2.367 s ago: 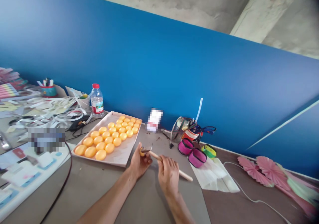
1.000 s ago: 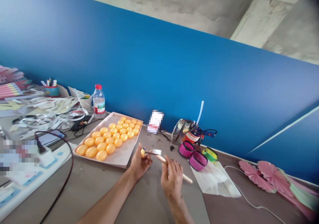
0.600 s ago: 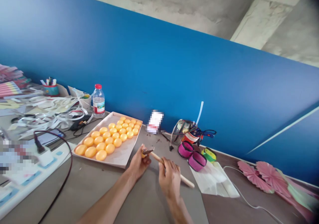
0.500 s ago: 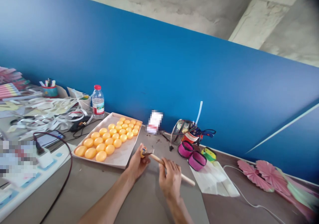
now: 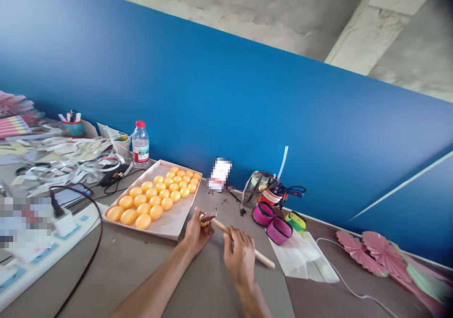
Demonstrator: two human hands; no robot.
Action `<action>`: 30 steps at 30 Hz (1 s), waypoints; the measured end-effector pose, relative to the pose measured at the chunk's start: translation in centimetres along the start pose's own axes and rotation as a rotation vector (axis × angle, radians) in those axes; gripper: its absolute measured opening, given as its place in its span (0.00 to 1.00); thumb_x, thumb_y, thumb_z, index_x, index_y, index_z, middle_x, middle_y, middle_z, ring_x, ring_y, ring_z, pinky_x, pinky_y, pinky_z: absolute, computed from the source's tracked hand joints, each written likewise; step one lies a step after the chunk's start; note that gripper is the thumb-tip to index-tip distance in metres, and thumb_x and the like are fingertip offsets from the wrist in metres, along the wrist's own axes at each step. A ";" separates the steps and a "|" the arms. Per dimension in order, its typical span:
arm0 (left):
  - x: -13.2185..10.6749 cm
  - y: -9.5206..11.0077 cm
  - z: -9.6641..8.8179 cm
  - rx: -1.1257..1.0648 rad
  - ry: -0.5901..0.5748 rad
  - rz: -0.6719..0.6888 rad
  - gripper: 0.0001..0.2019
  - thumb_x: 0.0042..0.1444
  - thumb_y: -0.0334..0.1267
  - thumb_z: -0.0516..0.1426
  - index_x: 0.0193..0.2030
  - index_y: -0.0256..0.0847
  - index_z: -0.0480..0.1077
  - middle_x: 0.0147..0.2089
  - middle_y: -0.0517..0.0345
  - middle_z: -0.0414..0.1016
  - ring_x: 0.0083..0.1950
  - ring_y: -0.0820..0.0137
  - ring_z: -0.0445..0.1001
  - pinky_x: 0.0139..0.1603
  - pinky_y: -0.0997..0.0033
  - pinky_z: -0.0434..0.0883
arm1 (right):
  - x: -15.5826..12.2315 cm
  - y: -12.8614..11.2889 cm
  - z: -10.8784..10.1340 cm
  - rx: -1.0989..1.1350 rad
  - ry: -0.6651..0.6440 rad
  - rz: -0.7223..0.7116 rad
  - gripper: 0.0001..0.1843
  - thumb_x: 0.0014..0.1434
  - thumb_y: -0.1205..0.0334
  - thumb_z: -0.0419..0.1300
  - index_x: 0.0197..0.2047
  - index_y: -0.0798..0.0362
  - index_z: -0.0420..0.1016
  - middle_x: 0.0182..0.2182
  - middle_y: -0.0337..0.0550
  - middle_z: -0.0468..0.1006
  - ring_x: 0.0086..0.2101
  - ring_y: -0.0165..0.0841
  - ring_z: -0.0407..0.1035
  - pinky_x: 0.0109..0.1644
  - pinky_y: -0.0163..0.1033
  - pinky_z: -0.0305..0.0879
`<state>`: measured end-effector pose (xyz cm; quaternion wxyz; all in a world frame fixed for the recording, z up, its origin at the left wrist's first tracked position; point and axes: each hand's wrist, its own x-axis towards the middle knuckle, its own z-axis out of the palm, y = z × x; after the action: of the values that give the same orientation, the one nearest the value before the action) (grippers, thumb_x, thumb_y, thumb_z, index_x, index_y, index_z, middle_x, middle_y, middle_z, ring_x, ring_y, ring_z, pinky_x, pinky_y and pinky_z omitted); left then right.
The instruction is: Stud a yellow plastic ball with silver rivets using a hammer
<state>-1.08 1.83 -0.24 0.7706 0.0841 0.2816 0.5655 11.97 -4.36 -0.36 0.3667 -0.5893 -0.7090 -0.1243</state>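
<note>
My left hand [image 5: 195, 233] is closed around a small yellow-handled knife [image 5: 204, 219], its dark pointed blade angled up to the right. Most of its handle is hidden by the fingers. My right hand [image 5: 240, 256] grips a pale wooden stick [image 5: 264, 259] around its middle. The stick's far end meets or lies very close to the blade; exact contact cannot be made out. Left of my hands lies a shallow white tray [image 5: 177, 223] with several rows of orange balls [image 5: 155, 212] in its left and back part.
A red-capped bottle [image 5: 140, 143] stands behind the tray. A power strip [image 5: 46, 256] with a dark cable and tangled white strips [image 5: 81, 153] lie left. Toward the right are magenta bands [image 5: 279, 230], a clear pouch [image 5: 256, 188], white sheets [image 5: 304, 256] and pink paper fans [image 5: 380, 252]. A blue partition [image 5: 230, 91] rises behind.
My right hand and the stick have shifted slightly left and down. My left hand stays nearly in place with the knife. The tray and balls are unchanged.
</note>
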 end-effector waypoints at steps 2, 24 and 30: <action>-0.1 0.0 0.1 0.006 -0.015 0.006 0.13 0.52 0.47 0.54 0.29 0.38 0.61 0.16 0.66 0.61 0.13 0.79 0.54 0.18 0.77 0.54 | 0.1 -0.1 0.0 -0.015 0.003 -0.013 0.13 0.61 0.62 0.46 0.42 0.55 0.69 0.30 0.46 0.74 0.31 0.34 0.67 0.36 0.38 0.55; -0.1 0.1 0.0 0.051 -0.068 0.039 0.14 0.52 0.47 0.54 0.33 0.37 0.64 0.19 0.63 0.65 0.15 0.80 0.57 0.19 0.77 0.57 | 0.0 0.4 -0.1 -0.019 0.053 0.047 0.15 0.62 0.60 0.46 0.44 0.56 0.69 0.33 0.48 0.75 0.34 0.35 0.67 0.39 0.40 0.56; 0.2 0.1 0.0 0.020 -0.023 0.039 0.10 0.55 0.42 0.50 0.31 0.36 0.63 0.20 0.58 0.67 0.15 0.78 0.58 0.17 0.77 0.57 | 0.1 1.0 0.1 -0.023 0.044 0.086 0.15 0.61 0.59 0.46 0.41 0.55 0.70 0.32 0.48 0.75 0.33 0.35 0.67 0.39 0.39 0.56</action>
<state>-1.10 2.10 -0.24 0.7618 0.1037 0.2764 0.5767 12.87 -3.94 -0.64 0.3804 -0.6204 -0.6735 -0.1293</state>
